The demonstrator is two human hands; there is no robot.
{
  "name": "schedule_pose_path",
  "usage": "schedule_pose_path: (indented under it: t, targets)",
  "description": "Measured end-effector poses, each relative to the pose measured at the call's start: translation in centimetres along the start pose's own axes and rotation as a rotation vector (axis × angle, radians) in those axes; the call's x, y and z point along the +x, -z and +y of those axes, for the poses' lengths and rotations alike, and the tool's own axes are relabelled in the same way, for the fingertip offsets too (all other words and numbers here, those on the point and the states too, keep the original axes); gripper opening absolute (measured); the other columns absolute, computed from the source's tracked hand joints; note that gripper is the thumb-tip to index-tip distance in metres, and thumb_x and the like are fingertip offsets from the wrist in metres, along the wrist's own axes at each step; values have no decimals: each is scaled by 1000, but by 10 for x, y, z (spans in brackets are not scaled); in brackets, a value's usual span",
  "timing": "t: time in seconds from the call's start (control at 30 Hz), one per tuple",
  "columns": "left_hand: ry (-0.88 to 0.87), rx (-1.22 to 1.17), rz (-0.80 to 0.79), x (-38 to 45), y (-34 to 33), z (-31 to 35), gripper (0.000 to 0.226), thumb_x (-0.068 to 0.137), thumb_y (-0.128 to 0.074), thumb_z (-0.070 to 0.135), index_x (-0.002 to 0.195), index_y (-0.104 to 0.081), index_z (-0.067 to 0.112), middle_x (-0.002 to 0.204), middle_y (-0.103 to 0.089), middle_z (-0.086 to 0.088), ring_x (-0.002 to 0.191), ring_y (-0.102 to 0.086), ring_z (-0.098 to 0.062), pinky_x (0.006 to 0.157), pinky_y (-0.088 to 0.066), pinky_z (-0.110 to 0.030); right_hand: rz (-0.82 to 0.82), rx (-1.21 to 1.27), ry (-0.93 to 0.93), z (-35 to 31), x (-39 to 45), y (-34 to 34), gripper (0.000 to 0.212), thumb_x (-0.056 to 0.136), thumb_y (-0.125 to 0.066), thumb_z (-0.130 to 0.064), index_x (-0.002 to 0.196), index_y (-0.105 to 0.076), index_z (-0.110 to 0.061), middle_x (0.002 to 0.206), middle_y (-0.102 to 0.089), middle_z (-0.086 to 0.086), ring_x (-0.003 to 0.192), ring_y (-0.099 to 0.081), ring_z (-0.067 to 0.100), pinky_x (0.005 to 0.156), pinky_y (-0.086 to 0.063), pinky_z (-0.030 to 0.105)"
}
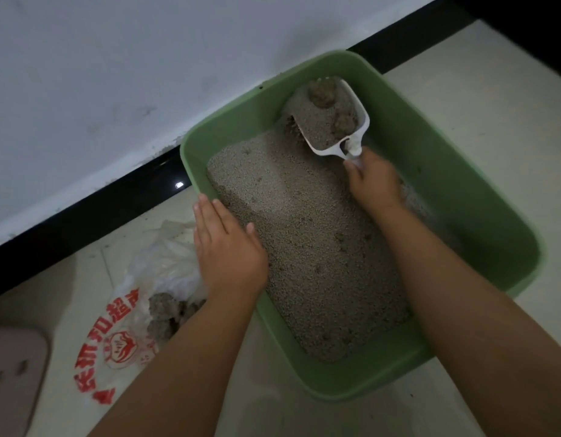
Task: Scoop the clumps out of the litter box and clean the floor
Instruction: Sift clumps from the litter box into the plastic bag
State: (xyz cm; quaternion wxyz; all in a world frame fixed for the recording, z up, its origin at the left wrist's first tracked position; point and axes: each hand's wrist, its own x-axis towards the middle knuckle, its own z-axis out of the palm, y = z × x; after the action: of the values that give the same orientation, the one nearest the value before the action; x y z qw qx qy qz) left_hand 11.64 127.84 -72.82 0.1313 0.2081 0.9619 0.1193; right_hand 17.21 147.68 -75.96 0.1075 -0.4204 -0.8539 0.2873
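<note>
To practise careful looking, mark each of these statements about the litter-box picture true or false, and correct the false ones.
1. The right hand holds the handle of the white plastic slotted scoop. True.
2. The scoop is empty. False: it carries grey litter and brownish clumps.
3. The left hand lies flat with straight fingers on the near-left rim of the green rectangular plastic litter box. True.
4. The white plastic bag with red print lies inside the litter box. False: it lies on the pale tiled floor, left of the box.
5. The bag holds no clumps. False: grey clumps show in its opening.
</note>
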Motion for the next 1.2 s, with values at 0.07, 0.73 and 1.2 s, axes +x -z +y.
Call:
schedule_pose_path:
  t: [0.07,0.73,1.2]
  targets:
    - [-4,3,1,-1,-3,0,61,101,-25,26,147,3,-2,156,13,-16,146,10,-25,118,2,-33,14,41,20,-3,2,2,31,94,-47,-21,116,-53,0,110,-62,24,99,-58,36,79,-44,35]
    - [-89,4,-193,-20,3,-13,71,95,-34,14,145,14,-1,153,24,-16,143,19,-28,117,8,-33,-39,161,-99,-14,-98,30,30,94,-48,-15,117,-57,2,91,-59,14,86,-48,15,72,-32,22]
    - [-317,-16,-331,-61,13,-44,59,101,-20,23,147,11,2,155,22,-11,144,18,-22,119,2,-35,58,246,-200,-70,-112,28,27,94,-48,-18,105,-61,3,83,-55,12,79,-50,21,81,-50,40]
